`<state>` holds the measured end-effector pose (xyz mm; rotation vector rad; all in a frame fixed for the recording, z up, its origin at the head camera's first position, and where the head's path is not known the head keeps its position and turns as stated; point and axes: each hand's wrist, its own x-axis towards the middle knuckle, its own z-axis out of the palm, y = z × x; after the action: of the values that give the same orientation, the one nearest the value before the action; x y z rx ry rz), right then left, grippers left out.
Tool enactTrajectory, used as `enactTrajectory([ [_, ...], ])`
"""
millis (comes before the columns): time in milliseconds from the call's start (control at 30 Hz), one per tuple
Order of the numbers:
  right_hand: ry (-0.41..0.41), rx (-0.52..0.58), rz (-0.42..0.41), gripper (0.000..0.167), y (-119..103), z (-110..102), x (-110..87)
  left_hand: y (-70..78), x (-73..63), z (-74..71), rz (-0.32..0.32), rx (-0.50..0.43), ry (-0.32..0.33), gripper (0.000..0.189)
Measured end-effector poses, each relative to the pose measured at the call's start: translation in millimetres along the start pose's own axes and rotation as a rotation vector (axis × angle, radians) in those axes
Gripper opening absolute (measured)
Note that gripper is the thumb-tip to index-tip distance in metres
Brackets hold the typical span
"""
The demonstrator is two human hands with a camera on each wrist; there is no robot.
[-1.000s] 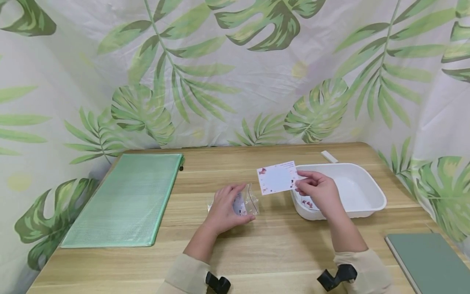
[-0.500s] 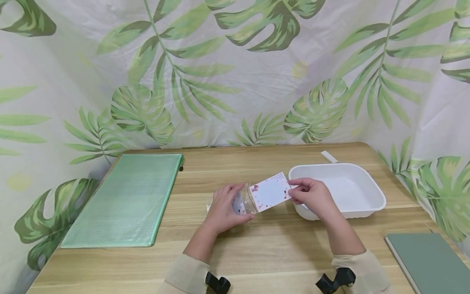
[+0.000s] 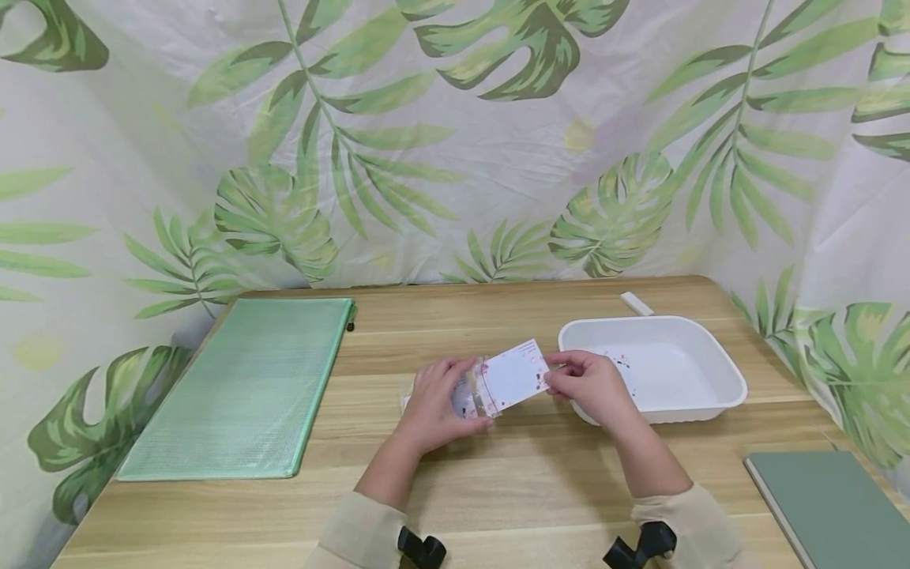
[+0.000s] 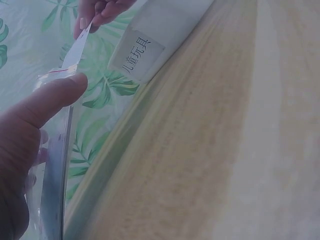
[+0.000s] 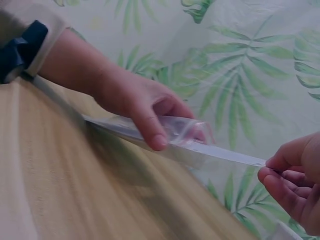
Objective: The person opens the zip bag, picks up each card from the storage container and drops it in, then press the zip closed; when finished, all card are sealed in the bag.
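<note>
My left hand [image 3: 435, 403] grips a clear zip bag [image 5: 175, 127] around its sides, thumb along the near edge and fingers over the far one. Printed cards show through the plastic beneath the palm. A white card [image 3: 513, 373] with a pale blue middle and small pink and red pictures has its left end in the mouth of the bag. My right hand [image 3: 590, 386] pinches that card's right end between thumb and fingers. In the right wrist view the card [image 5: 230, 156] runs as a thin strip from the bag to the right fingertips [image 5: 272, 167].
Right of the bag is a white plastic tub [image 3: 711, 387] with a printed card in it, a label [image 4: 137, 54] on its side. A small white strip [image 3: 637, 303] lies behind it. A green mesh zip pouch [image 3: 242, 387] is on the left, a green notebook [image 3: 832, 506] front right.
My right hand has moved left and down from over the tub, bringing the card's left end into the bag's mouth and sliding it further in. The left hand stays around the bag.
</note>
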<state>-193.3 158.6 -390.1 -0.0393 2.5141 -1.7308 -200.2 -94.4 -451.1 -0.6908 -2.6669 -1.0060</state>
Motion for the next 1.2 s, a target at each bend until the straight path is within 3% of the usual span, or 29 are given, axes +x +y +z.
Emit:
enactTrajectory([
  [233,0.017,0.037,0.003,0.035,-1,19,-3.5,0.1,0.0,-0.4,-0.016,-0.001,0.002,0.089],
  [500,-0.034,0.035,0.004,0.032,3,37,-3.8,-0.7,0.1,-0.2,0.004,0.010,0.017,0.088],
  [767,-0.090,0.110,-0.008,0.028,8,47,1.2,-1.3,0.0,0.6,0.008,0.010,0.018,0.087],
  [1200,-0.147,0.096,-0.051,0.028,13,59,6.8,0.0,-0.8,0.5,-0.011,-0.004,0.014,0.085],
])
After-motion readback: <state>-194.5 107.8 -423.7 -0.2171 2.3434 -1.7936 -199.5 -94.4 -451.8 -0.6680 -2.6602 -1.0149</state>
